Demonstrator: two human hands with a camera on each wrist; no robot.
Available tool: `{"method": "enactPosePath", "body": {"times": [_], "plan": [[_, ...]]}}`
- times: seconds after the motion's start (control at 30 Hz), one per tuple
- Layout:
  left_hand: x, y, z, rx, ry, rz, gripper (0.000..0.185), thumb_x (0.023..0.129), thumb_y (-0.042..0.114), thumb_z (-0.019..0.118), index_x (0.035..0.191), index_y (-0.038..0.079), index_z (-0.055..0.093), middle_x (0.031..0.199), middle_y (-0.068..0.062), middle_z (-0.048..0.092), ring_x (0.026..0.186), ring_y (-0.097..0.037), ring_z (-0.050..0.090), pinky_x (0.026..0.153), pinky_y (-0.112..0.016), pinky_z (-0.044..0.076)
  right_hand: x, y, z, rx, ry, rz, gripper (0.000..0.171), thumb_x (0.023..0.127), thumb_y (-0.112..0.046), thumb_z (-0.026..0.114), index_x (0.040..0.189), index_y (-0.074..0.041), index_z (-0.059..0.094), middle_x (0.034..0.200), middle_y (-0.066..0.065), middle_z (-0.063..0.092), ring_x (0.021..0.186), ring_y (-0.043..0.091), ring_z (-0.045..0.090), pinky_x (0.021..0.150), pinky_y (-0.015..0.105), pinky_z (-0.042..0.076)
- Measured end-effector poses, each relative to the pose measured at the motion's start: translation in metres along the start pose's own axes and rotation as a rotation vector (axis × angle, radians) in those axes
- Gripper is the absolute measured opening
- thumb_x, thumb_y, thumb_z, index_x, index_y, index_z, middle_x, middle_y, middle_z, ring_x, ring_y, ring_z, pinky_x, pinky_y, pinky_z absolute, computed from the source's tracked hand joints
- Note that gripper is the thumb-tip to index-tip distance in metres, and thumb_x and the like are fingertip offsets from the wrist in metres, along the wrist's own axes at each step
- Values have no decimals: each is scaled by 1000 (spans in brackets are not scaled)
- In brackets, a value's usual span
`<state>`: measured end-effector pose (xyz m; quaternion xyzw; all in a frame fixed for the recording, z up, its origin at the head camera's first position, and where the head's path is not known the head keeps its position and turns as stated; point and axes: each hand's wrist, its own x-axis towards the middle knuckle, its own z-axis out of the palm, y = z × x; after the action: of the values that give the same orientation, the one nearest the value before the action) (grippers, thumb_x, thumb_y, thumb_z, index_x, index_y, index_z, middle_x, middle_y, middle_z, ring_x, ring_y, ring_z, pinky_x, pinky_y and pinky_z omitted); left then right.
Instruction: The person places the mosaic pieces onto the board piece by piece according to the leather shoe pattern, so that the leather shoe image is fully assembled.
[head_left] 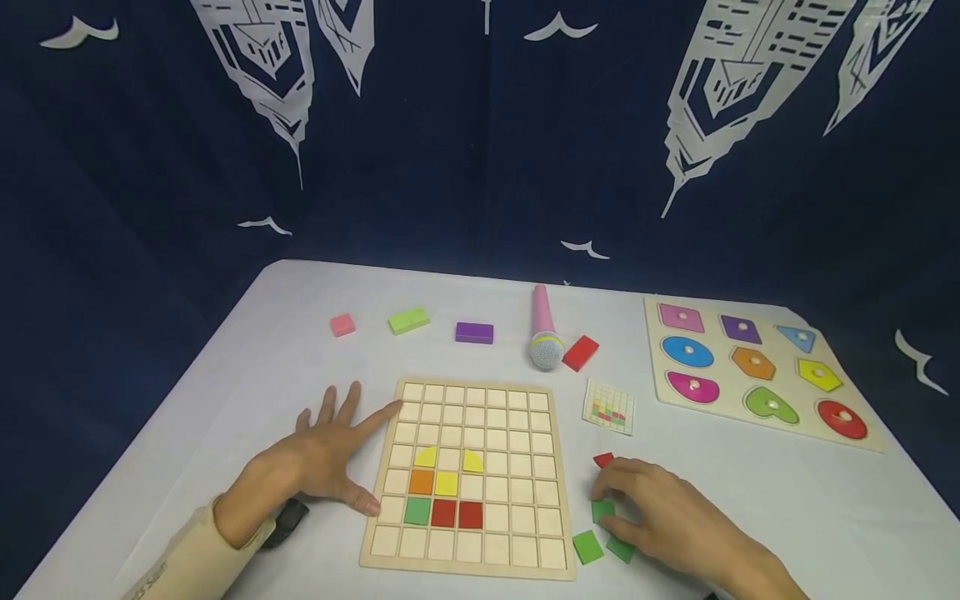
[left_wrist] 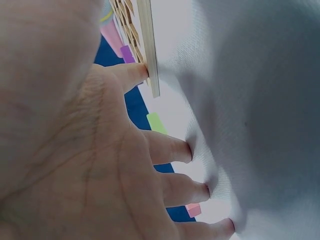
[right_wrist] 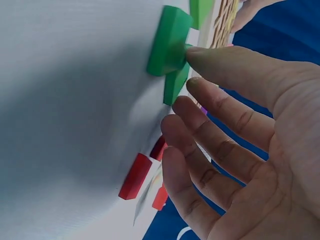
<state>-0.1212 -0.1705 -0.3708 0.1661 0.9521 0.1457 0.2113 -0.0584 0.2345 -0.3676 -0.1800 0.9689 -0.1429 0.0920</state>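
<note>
Three green tiles (head_left: 588, 547) lie close to the board's lower right corner, with the right hand (head_left: 660, 512) over them, fingers loosely bent and thumb at one tile; it also half hides a red tile (head_left: 603, 459). The left hand (head_left: 322, 458) is spread wide, thumb and forefinger touching the edge of the gridded board (head_left: 497, 489), which bears seven coloured pieces. Beyond lie a pattern card (head_left: 609, 407), a red block (head_left: 581, 353), a pink microphone (head_left: 543, 325), a shape puzzle (head_left: 723, 392) at right, and purple (head_left: 474, 333), lime (head_left: 408, 321) and pink blocks (head_left: 342, 325) before a dark blue curtain (head_left: 450, 167).
</note>
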Motion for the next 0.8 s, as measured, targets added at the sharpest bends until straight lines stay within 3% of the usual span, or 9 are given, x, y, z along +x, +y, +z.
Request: {"method": "enactPosePath", "body": {"times": [0.13,0.4,0.67,0.8], "plan": [[0,0,0,-4,4,2,132,51,57,92,160,32,21,163,-34,0,145,-63,-3,107,-82,8,-1,2,1,-16,1,-19,26,76,-28,86,95,-35,69,102,-23,65,98,5,59,90,41,56],[-2,1,0,-4,12,6,133,51,57,93,160,32,20,163,-34,0,145,-64,-2,107,-82,9,-3,-1,4,31,-74,-19,26,77,-35,85,97,-38,67,103,-24,63,94,6,55,91,42,55],[-1,0,-1,-7,11,9,133,51,57,92,160,31,20,163,-34,0,145,-63,-3,107,-82,8,-8,1,1,51,-120,-107,20,83,-45,79,101,-41,70,123,-17,58,110,13,56,95,40,54],[-1,0,0,-4,7,6,133,52,57,92,160,31,20,163,-34,0,145,-63,-3,107,-82,8,-9,0,3,56,-149,-114,26,79,-50,81,101,-43,69,127,-15,56,113,16,55,94,37,54]]}}
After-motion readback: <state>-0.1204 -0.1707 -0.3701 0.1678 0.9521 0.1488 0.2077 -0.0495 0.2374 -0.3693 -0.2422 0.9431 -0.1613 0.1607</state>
